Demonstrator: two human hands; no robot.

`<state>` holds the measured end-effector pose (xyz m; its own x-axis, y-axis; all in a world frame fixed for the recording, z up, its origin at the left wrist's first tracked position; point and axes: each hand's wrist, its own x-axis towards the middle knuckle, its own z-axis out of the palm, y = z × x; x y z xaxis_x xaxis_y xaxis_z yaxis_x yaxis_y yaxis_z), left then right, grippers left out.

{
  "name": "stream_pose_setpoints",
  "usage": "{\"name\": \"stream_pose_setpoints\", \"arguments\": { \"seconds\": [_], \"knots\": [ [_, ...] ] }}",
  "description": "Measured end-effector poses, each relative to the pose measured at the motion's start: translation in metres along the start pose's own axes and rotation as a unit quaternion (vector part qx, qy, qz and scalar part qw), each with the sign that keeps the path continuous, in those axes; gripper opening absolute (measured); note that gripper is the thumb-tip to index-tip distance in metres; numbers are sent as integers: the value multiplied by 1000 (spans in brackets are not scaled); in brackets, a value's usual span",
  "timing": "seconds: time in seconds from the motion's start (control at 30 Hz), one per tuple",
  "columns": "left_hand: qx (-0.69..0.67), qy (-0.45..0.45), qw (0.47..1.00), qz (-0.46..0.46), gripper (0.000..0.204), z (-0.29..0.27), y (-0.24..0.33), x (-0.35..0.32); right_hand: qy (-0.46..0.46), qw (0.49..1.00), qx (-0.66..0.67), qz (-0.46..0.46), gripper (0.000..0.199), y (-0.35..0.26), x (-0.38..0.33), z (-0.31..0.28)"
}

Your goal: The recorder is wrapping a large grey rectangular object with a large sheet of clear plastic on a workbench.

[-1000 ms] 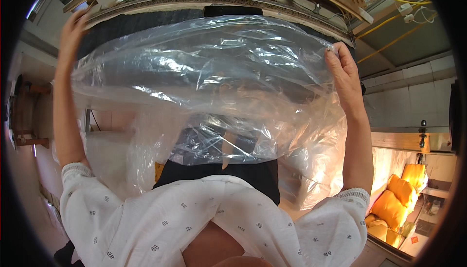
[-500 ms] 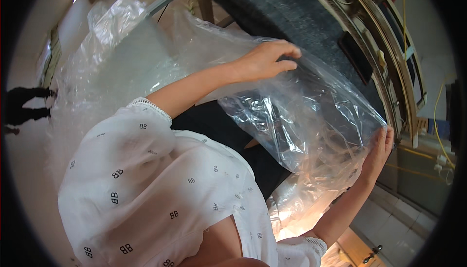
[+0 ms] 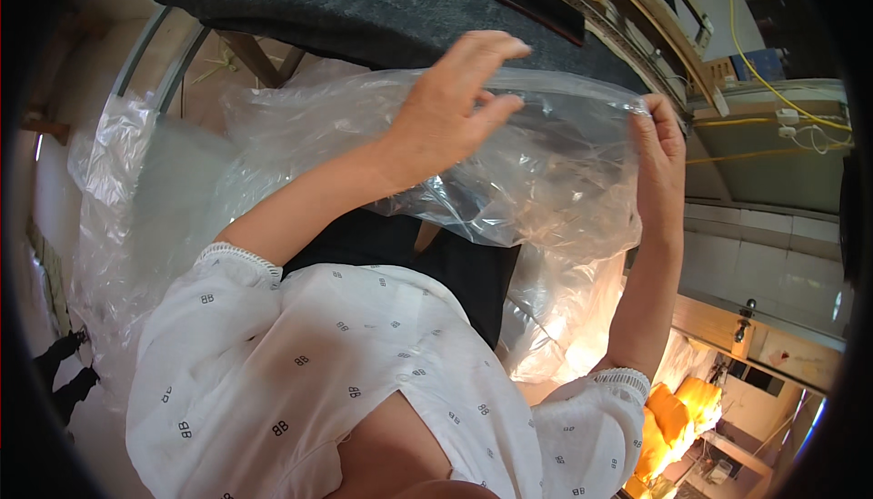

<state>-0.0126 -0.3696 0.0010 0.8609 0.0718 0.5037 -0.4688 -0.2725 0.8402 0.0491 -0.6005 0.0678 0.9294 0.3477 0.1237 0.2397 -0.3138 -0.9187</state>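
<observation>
— Spreading over what is the clear plastic bag?
— It is held up before the dark grey padded table, stretched between 2 hands.
— How is each hand set?
— The left hand is laid flat on the film, fingers loose; the bag's corner is pinched by the right hand

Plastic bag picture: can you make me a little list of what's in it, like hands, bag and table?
left hand: the left hand lies open, fingers spread, on the clear plastic bag
right hand: the right hand pinches the bag's top edge
bag: see-through, crinkly, held up in front of the person
table: a dark grey padded table lies behind the bag
on table: a flat black phone-like thing
clothes: white dotted top
</observation>
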Motion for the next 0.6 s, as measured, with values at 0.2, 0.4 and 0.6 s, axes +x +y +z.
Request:
{"name": "stream_pose_setpoints", "arguments": {
  "seconds": [0.2, 0.4, 0.6],
  "knots": [
    [2, 4, 998, 65, 30, 46, -5, 23, -3, 1000, 7, 12, 12, -18, -8, 18],
    [-129, -25, 991, -17, 8, 29, -8, 10, -92, 991, -87, 46, 17, -21, -5, 4],
    [77, 53, 994, 58, 5, -47, -8, -4, -229, 963, -131, 58, 16, 16, -12, 7]
  ]
}}
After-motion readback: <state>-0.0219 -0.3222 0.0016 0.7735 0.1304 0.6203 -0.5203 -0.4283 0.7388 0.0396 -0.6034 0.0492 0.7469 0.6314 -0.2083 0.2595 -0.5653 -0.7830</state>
